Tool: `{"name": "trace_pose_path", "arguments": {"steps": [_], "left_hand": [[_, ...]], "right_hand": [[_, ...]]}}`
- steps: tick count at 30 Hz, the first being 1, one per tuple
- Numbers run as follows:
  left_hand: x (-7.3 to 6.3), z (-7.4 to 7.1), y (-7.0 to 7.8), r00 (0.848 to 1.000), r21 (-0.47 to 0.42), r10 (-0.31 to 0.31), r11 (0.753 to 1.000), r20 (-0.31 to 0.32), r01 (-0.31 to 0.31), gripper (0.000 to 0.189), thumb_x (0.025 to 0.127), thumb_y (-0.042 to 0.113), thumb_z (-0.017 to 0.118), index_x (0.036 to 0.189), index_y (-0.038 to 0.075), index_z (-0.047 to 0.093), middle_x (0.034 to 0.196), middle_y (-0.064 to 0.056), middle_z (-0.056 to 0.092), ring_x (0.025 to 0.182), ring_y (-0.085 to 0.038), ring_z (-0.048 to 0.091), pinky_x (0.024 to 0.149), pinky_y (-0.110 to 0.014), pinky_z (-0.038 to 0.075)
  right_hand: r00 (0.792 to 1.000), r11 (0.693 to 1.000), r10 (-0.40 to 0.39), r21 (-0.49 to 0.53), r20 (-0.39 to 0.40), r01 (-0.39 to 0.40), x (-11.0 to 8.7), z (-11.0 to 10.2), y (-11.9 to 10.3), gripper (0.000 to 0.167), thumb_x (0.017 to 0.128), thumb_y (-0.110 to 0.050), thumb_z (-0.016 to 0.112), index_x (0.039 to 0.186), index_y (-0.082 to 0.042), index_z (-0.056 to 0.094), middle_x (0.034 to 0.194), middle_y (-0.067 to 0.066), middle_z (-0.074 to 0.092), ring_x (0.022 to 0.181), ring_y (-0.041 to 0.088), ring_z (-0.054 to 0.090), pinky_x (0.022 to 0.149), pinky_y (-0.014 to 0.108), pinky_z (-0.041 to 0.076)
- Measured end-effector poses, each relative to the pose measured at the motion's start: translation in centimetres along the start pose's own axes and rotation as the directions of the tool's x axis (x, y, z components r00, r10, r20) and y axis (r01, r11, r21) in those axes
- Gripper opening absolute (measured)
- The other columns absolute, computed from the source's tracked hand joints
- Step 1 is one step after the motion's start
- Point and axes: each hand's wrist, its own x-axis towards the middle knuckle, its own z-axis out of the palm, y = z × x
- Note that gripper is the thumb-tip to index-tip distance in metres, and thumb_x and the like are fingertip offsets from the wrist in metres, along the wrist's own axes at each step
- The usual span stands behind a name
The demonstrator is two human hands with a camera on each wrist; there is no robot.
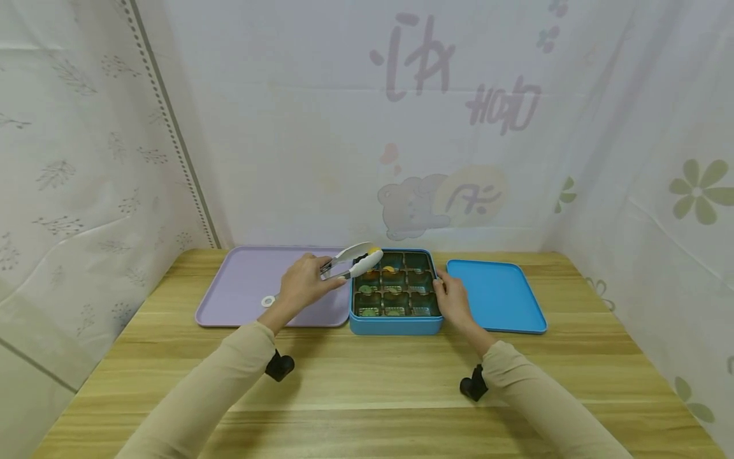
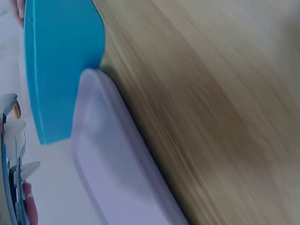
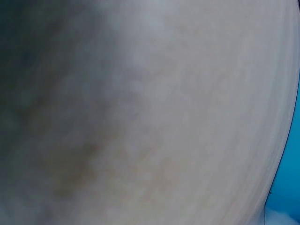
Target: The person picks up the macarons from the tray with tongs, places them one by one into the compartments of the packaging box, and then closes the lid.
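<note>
In the head view my left hand [image 1: 302,280] holds a pair of tongs [image 1: 354,258] with white tips. A small yellow-orange piece [image 1: 374,250] sits between the tips, above the back left of a blue box [image 1: 395,326]. The box has a dark divided insert [image 1: 394,293] with several compartments. An orange piece [image 1: 389,269] lies in a back middle compartment, and small greenish pieces [image 1: 366,289] lie in others. My right hand [image 1: 454,299] grips the box's right wall at the rim. The tongs [image 2: 16,140] also show at the left wrist view's edge; the right wrist view is mostly blurred.
Left of the box lies a lilac tray [image 1: 241,280], with a white ring-shaped end [image 1: 268,301] of something near my left wrist. A blue lid [image 1: 499,296] lies to the right. Patterned white cloth [image 1: 287,127] hangs behind the wooden table [image 1: 367,395].
</note>
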Motion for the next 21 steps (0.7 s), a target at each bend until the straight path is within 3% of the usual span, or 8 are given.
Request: {"name": "trace_pose_path", "arguments": {"steps": [14,21], "left_hand": [[1.2,2.4,3.3,0.997,0.011,0.073,0.997,0.024,-0.074,0.059,0.078,0.043,0.074,0.123,0.007,0.062,0.109,-0.014,0.062,0.069,-0.016,0.051,0.051,-0.028,0.04],[1.5,3.4,4.6,0.997,0.028,0.068,0.997,0.043,-0.069,0.062,0.076,0.043,0.076,0.125,0.008,0.061,0.09,-0.007,0.057,0.065,-0.015,0.046,0.049,-0.026,0.035]], "right_hand": [[1.0,1.0,-0.011,-0.003,-0.009,0.011,-0.1,0.0,-0.2,0.036,0.098,-0.009,0.047,0.13,0.006,0.051,0.064,0.009,0.048,0.065,0.021,0.039,0.06,0.032,0.031],[1.0,1.0,-0.011,0.001,-0.011,0.011,-0.1,0.0,-0.2,0.035,0.098,-0.009,0.047,0.129,0.007,0.052,0.064,0.009,0.048,0.064,0.021,0.038,0.06,0.032,0.031]]}}
